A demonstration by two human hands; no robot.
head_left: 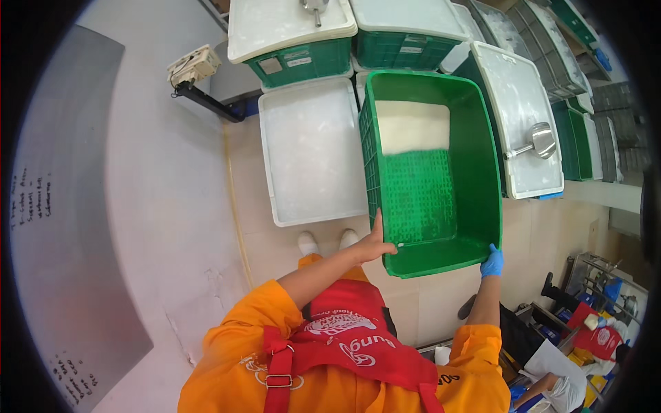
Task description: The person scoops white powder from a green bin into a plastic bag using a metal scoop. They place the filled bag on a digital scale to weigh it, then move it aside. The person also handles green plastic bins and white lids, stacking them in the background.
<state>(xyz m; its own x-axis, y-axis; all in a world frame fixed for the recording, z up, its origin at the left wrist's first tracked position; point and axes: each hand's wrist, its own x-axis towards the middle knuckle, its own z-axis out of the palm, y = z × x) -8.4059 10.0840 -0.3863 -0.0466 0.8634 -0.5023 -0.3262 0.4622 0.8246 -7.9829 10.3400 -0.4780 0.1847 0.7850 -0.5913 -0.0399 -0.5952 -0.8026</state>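
I hold a large green plastic crate point(475, 158) in front of me by its two near corners. My left hand point(372, 246), bare, grips the near left corner with the thumb over the rim. My right hand point(491, 263), in a blue glove, is closed on the near right corner. At the crate's far end lies a smooth layer of white, powder-like stuff point(414, 127). The crate's ribbed bottom shows bare in the nearer part, with white traces on it. A small white bit point(400, 245) sits at the near left corner, beside my left thumb.
Left of the crate is a low bin with a white lid point(313, 151). Green bins point(303, 65) with white lids stand beyond it. On a lidded bin at right rests a metal scoop point(540, 141). A scale display point(195, 65) stands at left. Another person point(602, 337) is at lower right.
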